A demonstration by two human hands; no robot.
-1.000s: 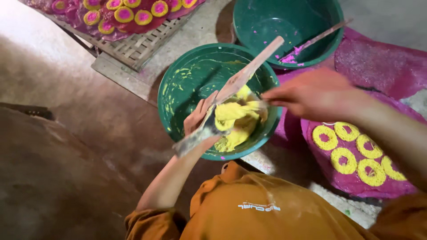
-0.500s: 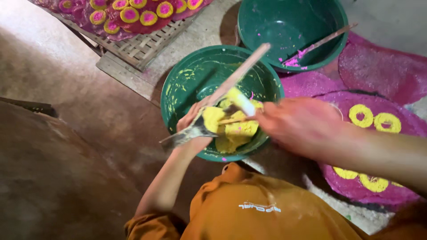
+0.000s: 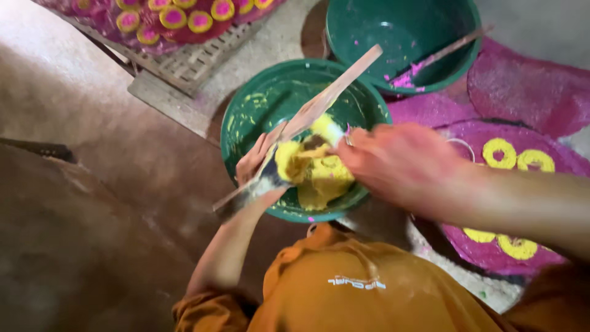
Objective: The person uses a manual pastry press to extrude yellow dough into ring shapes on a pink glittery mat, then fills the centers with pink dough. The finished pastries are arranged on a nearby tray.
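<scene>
A long wooden stick [image 3: 319,110] is gripped by the left hand [image 3: 255,163], whose fingers are closed around its lower part; the stick runs slantwise from below that hand up across the green bowl [image 3: 258,104] to the far rim. Yellow paste [image 3: 316,175] is seen lying in the bowl just right of the left hand, with a lump of it clinging to the stick. The right hand [image 3: 405,166] is held over the near right part of the same bowl, its fingertips narrowed together at the paste and the stick; whether anything is pinched between them cannot be told, since the hand is blurred.

Beyond the right hand a second green bowl [image 3: 369,24] is found, smeared with pink powder, with a thin stick [image 3: 445,52] laid across it. To the right of and beneath the right forearm, a pink round mat [image 3: 553,166] bearing yellow rings [image 3: 499,152] is spread on the floor. Far up and left of the left hand, a slatted tray [image 3: 190,61] carrying pink and yellow discs [image 3: 173,16] is seen. An orange garment [image 3: 344,289] is visible below both hands.
</scene>
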